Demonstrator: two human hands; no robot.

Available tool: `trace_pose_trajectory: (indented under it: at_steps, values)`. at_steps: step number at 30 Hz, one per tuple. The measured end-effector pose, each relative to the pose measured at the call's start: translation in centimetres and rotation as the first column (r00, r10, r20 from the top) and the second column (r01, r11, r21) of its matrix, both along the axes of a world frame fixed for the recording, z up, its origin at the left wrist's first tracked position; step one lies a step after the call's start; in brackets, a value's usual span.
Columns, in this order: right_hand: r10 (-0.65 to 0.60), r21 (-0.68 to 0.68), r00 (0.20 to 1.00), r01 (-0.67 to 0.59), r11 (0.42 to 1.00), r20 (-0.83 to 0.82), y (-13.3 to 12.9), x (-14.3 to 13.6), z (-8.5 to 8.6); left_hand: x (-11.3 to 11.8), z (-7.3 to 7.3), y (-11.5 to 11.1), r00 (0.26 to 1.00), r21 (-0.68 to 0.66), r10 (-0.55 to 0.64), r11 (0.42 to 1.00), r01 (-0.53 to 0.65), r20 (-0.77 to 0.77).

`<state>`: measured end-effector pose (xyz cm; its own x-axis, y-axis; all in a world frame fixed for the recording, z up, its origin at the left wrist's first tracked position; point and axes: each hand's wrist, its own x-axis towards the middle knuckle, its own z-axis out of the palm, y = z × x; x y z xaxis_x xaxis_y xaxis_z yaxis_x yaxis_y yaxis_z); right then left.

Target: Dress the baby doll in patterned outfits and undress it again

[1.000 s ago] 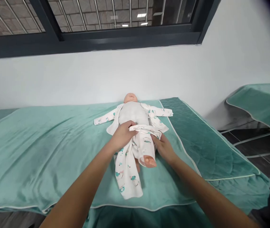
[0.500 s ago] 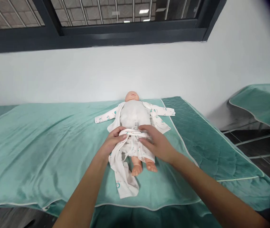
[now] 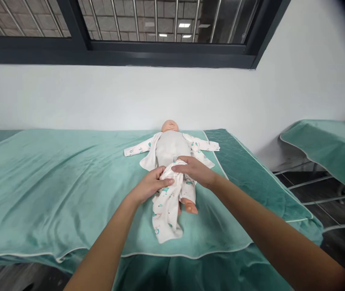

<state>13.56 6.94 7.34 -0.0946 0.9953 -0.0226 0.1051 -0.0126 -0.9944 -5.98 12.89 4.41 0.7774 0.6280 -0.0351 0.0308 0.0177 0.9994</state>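
A baby doll (image 3: 170,147) lies on its back with its head toward the wall, arms spread in the sleeves of an opened white printed jacket (image 3: 138,148). Over its lower body hang white printed baby pants (image 3: 166,210), one leg trailing down toward me across the doll's leg. My left hand (image 3: 149,185) pinches the cloth at the left side, thumb on top. At the waistband my right hand (image 3: 195,169) grips the same pants between thumb and fingers. One bare foot (image 3: 189,206) of the doll shows below; the other is mostly covered by the cloth.
The doll rests on a green sheet (image 3: 69,194) spread over a bed, with a darker quilted pad (image 3: 239,173) at the right. Behind is a white wall (image 3: 114,97) under a dark window frame (image 3: 160,54). Another green-covered bed (image 3: 333,145) stands at the right.
The pants' waistband has been gathered and turned, and the loose leg now lies over one of the doll's feet. My hands have come closer together. The view has shifted slightly.
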Motion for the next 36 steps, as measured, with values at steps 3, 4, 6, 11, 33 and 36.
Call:
trace_pose_trajectory:
  at_steps: [3, 4, 6, 11, 33, 36]
  values:
    - [0.036, 0.046, 0.998, -0.038, 0.998, 0.049, -0.3, -0.2, -0.1, 0.8, -0.4, 0.3, 0.984, -0.024, 0.138, 0.990, -0.137, 0.116]
    - [0.064, 0.063, 0.994, -0.070, 0.996, 0.086, -0.4, -0.2, 0.0, 1.2, -0.5, 0.4, 0.964, -0.032, 0.211, 0.977, -0.208, 0.162]
    - [0.131, 0.060, 0.978, -0.143, 0.988, 0.163, -0.4, -0.3, 0.1, 2.0, -0.7, 0.4, 0.924, -0.059, 0.326, 0.945, -0.321, 0.197]
    - [0.089, 0.013, 0.994, -0.090, 0.996, 0.069, 0.3, -0.2, -0.3, 2.6, -0.4, -0.6, 0.939, -0.062, 0.332, 0.943, -0.327, 0.090]
    - [-0.013, 0.056, 1.000, 0.012, 0.998, 0.011, 0.2, -0.6, -2.3, 1.3, -1.9, -1.1, 0.942, -0.199, 0.300, 0.943, -0.268, 0.152]
    - [-0.086, 0.052, 0.996, 0.085, 0.995, 0.020, 0.4, -0.5, -2.6, 1.5, -2.0, -1.8, 0.935, -0.165, 0.338, 0.934, -0.318, 0.110]
